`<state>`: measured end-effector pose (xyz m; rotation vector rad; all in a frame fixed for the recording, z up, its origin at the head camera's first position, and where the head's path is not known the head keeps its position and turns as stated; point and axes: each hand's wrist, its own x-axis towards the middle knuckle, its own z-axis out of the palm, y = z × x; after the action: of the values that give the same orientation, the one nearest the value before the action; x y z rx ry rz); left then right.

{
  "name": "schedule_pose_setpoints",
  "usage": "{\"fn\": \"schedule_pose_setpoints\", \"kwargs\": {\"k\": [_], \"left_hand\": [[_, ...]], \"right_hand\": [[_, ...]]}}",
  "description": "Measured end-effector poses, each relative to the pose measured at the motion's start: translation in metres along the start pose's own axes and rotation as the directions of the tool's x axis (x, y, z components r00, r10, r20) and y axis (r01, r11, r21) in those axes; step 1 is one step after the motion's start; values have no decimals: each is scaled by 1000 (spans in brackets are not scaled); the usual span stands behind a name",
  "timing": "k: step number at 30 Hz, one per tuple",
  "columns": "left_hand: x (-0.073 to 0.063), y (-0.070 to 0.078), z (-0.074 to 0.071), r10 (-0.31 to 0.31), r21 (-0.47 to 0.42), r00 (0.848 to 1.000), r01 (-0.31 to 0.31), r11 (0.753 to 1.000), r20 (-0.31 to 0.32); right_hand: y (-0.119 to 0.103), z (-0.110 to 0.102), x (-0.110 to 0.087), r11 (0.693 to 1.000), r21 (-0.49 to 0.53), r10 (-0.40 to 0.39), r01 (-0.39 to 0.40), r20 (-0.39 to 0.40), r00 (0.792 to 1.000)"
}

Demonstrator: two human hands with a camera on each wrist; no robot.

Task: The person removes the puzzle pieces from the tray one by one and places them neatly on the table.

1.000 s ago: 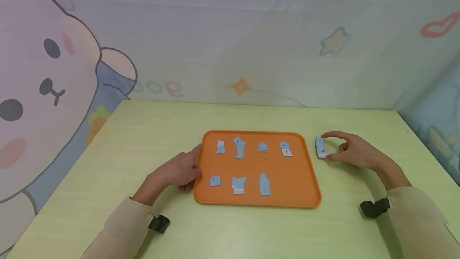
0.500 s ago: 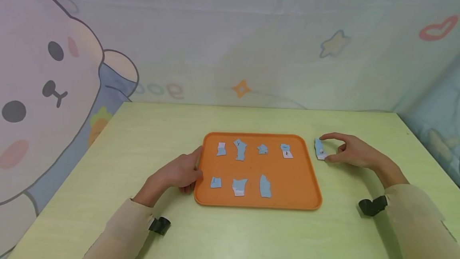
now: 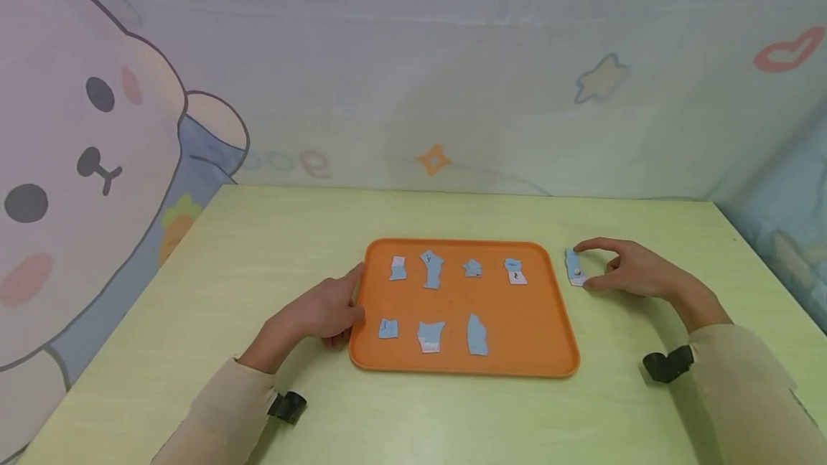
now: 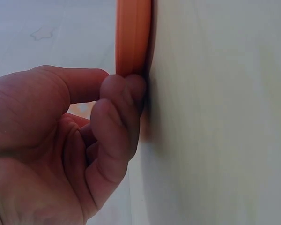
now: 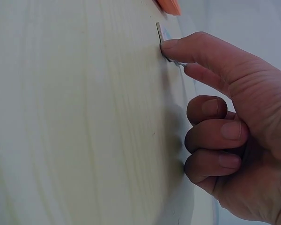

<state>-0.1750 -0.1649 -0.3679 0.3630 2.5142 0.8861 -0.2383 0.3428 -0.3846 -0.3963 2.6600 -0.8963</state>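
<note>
On the table, right of the orange tray, lies a narrow light-blue and white card piece with a small pale figure on it. My right hand holds it with the index finger at its far end and the thumb at its near end; the other fingers are curled. In the right wrist view the card piece shows as a thin slab beside the thumb. My left hand grips the tray's left edge; in the left wrist view its fingertips meet the tray's rim.
Several irregular blue and pinkish-white card pieces lie on the tray in two rows, among them a long blue one at the front. A pale green table carries everything. Behind it hangs a cartoon-printed cloth.
The view has shifted slightly. Both hands keep their places, the left at the tray's edge and the right on the card piece, which has hardly moved.
</note>
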Motion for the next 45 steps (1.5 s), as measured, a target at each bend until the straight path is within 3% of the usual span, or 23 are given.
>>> {"fn": "schedule_pose_setpoints", "kwargs": {"k": [16,25,45], "left_hand": [[-4,-4,7,-27,-19,1000,27,999,4],[0,-6,5,1,-15,1000,-1,1000,0],[2,-1,-1,24,4,1000,-24,1000,8]], "right_hand": [[3,7,2,999,-31,23,-22,46,999],[-2,-1,1,997,32,63,-65,68,996],[-12,1,-10,998,69,-1,8,-107,994]]}}
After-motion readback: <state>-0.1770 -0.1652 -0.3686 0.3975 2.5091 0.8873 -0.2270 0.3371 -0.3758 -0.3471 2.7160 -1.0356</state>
